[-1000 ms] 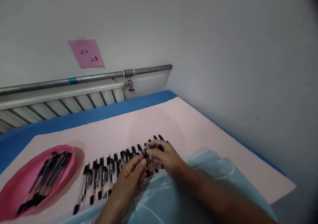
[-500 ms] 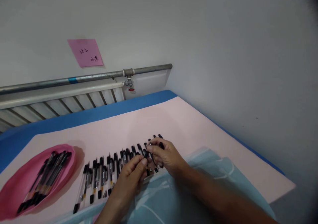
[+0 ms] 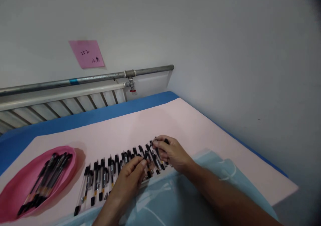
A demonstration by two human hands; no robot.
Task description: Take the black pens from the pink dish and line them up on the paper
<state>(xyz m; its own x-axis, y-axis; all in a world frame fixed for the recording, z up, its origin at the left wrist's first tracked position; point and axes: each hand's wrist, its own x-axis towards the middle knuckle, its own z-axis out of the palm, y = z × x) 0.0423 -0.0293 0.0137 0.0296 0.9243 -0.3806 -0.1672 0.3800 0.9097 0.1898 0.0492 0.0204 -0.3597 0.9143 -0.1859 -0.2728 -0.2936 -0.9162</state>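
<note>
A row of several black-capped clear pens (image 3: 105, 177) lies side by side on the pink table cover (image 3: 155, 122). My left hand (image 3: 129, 181) rests over the row's middle, its thumb and fingers pinched on the near end of one pen (image 3: 147, 151) that points up and to the right. My right hand (image 3: 172, 154) is at the row's right end, fingers curled and pinching the far end of that same pen. A pink dish (image 3: 15, 192) at the left holds several more black pens (image 3: 46, 182).
A light blue plastic bag (image 3: 175, 199) lies under my forearms at the table's near edge. A blue strip (image 3: 75, 119) borders the cover at the back. Behind it run a radiator (image 3: 62, 105), a metal pipe (image 3: 100, 76) with a red valve, and a pink note (image 3: 87, 53) on the wall.
My right hand has moved slightly right and away from my left. The pen between them is now stretched out, more of its length showing.
</note>
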